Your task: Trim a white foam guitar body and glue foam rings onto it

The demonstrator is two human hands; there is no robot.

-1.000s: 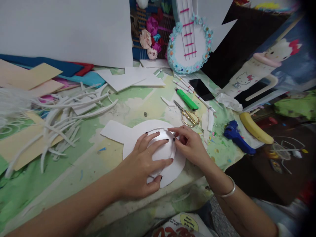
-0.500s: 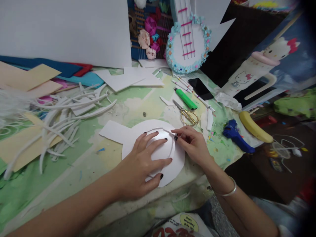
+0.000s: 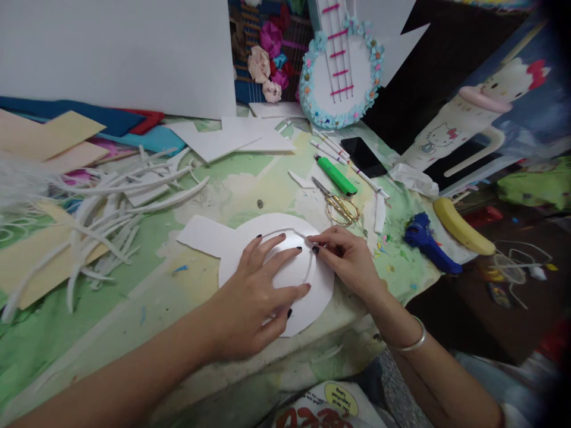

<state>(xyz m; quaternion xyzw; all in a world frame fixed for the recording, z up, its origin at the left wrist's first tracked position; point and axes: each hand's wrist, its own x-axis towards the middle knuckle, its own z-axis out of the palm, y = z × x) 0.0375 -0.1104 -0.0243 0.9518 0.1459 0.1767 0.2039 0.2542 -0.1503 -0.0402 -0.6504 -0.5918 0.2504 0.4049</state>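
A white foam-board cutout [image 3: 307, 314], a round disc with a short handle at its upper left, lies flat on the table before me. A thin curved white strip [image 3: 285, 231] runs in an arc on the disc. My left hand [image 3: 261, 288] rests open on the disc, fingers spread inside the arc, hiding its left part. At the arc's right side my right hand [image 3: 350, 261] pinches the strip between thumb and fingertips. Gold-handled scissors [image 3: 341, 208] lie just above my right hand.
A green cutter [image 3: 335, 175], a phone [image 3: 363, 157] and several markers lie beyond the scissors. At right are a blue glue gun [image 3: 428, 244], a banana [image 3: 461, 226] and a tall cup [image 3: 452, 128]. White offcuts [image 3: 96, 220] pile up left. A decorated banjo model [image 3: 341, 71] stands behind.
Both hands stay at nearly the same places on the disc. My right fingertips shift very slightly along the strip, and the view tilts a little.
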